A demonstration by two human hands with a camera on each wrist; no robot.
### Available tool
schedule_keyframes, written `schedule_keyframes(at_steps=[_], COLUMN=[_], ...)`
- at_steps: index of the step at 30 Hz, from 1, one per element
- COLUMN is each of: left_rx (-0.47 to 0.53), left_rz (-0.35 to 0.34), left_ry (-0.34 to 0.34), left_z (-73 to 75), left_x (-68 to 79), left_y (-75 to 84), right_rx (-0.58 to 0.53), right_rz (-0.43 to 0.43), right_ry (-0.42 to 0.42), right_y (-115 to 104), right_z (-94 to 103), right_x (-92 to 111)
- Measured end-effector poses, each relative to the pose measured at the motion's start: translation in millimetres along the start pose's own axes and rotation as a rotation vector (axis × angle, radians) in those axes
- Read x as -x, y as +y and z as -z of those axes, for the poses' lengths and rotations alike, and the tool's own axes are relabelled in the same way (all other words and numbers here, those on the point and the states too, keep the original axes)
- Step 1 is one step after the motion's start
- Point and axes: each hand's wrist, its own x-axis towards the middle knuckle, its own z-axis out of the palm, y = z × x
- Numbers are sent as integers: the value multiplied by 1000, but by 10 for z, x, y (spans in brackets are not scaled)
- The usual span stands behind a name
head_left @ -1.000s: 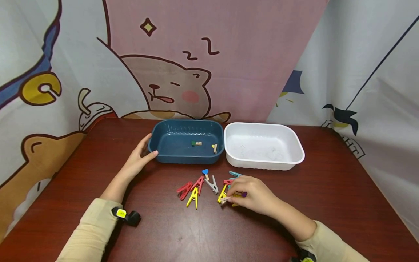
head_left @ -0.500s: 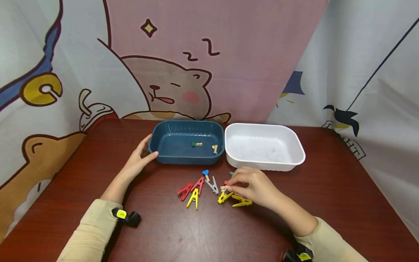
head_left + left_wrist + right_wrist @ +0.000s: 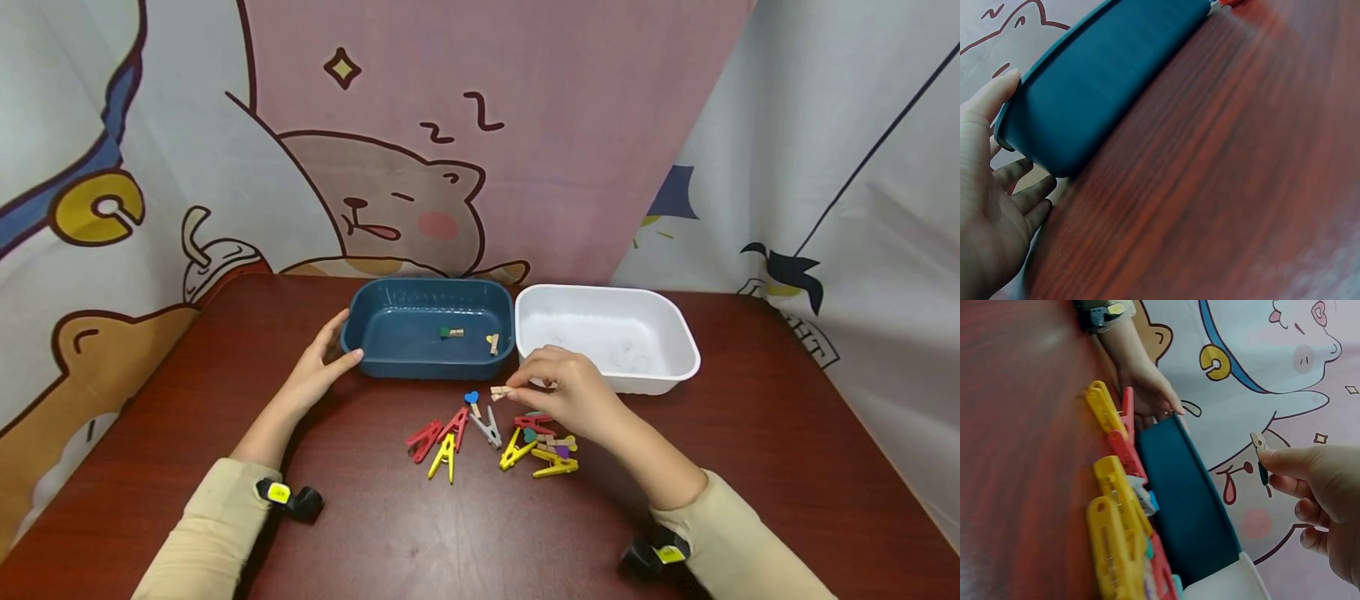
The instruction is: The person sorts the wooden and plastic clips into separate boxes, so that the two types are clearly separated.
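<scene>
My right hand pinches a small wooden clothespin with a dark green end between thumb and index finger, raised off the table just in front of the tubs. My left hand holds the left end of a dark blue tub, thumb at its rim and fingers round the corner. Inside that tub lie a green-topped wooden clothespin and a yellow-topped one. Below the right hand are a red plastic clothespin, yellow clothespins and wooden ones with coloured hearts.
A white tub stands against the blue one's right side. Left of the right hand lie a blue-heart clothespin, a grey one, red ones and a yellow one. A patterned cloth hangs behind the table.
My right hand has lifted the wooden clothespin from the pile and moved it up and left toward the tubs, uncovering the clothespins beneath. The left hand stays on the blue tub.
</scene>
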Motion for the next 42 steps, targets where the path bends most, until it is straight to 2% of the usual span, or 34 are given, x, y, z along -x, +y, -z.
schedule_keyframes(at_steps=[6, 16, 24, 34, 42], left_rx=[-2, -6, -1, -10, -9], left_rz=[-5, -6, -6, -9, -15], left_ry=[-2, 2, -1, 0, 1], left_z=[4, 2, -5, -4, 1], left_x=[-6, -9, 4, -9, -7], left_y=[-10, -27, -37, -62, -45], right_rx=[14, 43, 47, 92, 98], right_rz=[0, -39, -146, -313, -385], right_ry=[41, 41, 4, -33, -38], right_y=[-9, 36, 84, 233, 386], right_z=[11, -35, -132, -302, -438], right_x=[-192, -473, -674, -830, -923])
